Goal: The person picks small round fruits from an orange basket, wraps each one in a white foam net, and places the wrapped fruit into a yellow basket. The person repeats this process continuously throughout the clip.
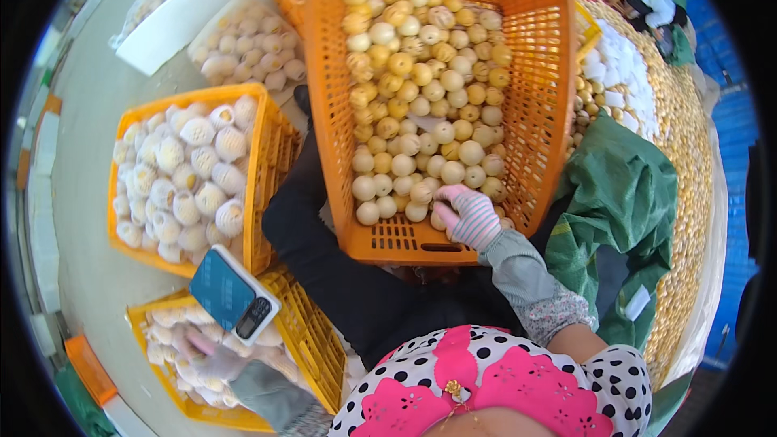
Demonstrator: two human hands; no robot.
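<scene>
My right hand [470, 217], in a pink and white striped glove, is at the near end of a large orange plastic crate [397, 249]. Its bent fingers touch the round yellow fruit there, which look like pepino melons [452, 173], some striped. Whether it grips one is unclear. My left hand [212, 357], gloved and blurred, is low over fruit in white foam nets [209, 391] in a lower yellow crate [227, 417]; its grip cannot be made out. A digital scale [234, 294] with a blue-topped platform sits tilted at that crate's upper corner.
Another yellow crate [258, 170] of netted fruit stands left of my leg. Beyond it are a bag of fruit [249, 42] and a white foam box [176, 24]. Green cloth [619, 194] drapes on the right, beside a large fruit heap [686, 243]. Another person [652, 3] is far right.
</scene>
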